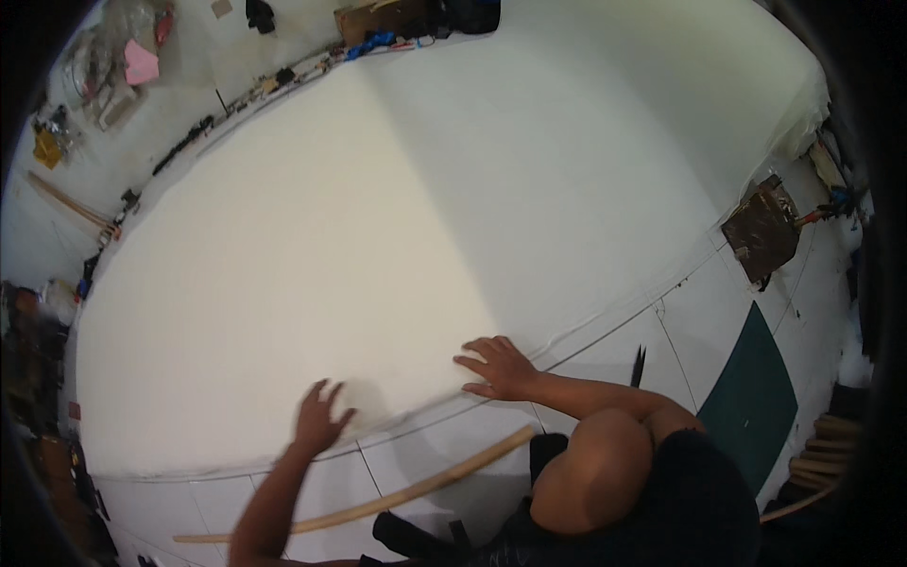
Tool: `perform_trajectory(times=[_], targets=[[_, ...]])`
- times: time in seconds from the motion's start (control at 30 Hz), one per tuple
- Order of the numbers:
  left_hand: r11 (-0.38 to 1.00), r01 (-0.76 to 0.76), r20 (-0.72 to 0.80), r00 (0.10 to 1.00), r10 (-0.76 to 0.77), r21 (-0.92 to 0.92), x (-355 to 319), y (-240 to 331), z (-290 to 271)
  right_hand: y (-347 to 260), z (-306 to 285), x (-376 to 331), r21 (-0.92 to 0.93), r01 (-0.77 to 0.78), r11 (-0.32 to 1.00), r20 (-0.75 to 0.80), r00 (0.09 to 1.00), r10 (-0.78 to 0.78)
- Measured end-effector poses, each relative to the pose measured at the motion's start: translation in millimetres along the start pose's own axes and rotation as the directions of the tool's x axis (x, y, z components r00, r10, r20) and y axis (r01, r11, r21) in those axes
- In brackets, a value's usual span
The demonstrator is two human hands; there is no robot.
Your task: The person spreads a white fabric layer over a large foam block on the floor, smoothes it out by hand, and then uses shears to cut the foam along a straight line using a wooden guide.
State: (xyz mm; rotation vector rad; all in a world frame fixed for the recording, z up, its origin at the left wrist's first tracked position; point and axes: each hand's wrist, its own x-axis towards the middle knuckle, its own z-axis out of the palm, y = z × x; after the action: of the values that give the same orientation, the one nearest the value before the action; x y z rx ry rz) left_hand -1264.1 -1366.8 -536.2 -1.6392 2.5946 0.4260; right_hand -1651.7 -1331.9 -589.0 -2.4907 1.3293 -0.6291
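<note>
A very large, thick-looking pale sheet [283, 255] is spread over the white tiled floor, its left part cream and its right part whiter, with a straight line between the two tones. My left hand [319, 418] is at the sheet's near edge, fingers apart and holding nothing; whether it touches the surface I cannot tell. To its right, my right hand [499, 369] rests on the near edge close to the tone line, fingers spread and pointing left. Between my body and the sheet lies a long, slightly curved wooden strip [416, 487], passing behind my left forearm.
My bent knee [595, 472] is under my right arm. A dark pointed tool [639, 367] lies on the tiles beyond that arm. Farther right are a green mat [756, 397], a brown box [763, 236] and stacked wooden pieces [822, 454]. Tools and clutter line the far wall.
</note>
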Motion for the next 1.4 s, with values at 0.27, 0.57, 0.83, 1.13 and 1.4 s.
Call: perform_trajectory(times=[0.27, 0.57, 0.83, 1.13, 1.4], targets=[[1.000, 0.025, -0.225, 0.974, -0.023, 0.006, 83, 136, 104, 77, 1, -27, -0.086, -0.252, 0.964, 0.121, 0.958, 0.262], [0.998, 0.057, -0.224, 0.973, -0.048, 0.036, 81, 144, 105, 114, -70, -162, 0.019, -0.666, 0.746, -0.340, 0.697, 0.631], [0.973, -0.229, -0.097, 0.969, 0.225, -0.030, 109, 207, 101, 3, -34, -319, 0.147, -0.974, 0.174, -0.180, 0.146, 0.973], [0.965, -0.251, -0.142, 0.961, 0.239, -0.073, 117, 216, 117, 1, -34, -288, 0.253, -0.966, 0.045, -0.156, 0.005, 0.988], [0.926, -0.326, -0.362, 0.900, 0.242, -0.193, 121, 229, 124, -9, -26, -285, 0.229, -0.967, 0.108, -0.145, 0.075, 0.987]])
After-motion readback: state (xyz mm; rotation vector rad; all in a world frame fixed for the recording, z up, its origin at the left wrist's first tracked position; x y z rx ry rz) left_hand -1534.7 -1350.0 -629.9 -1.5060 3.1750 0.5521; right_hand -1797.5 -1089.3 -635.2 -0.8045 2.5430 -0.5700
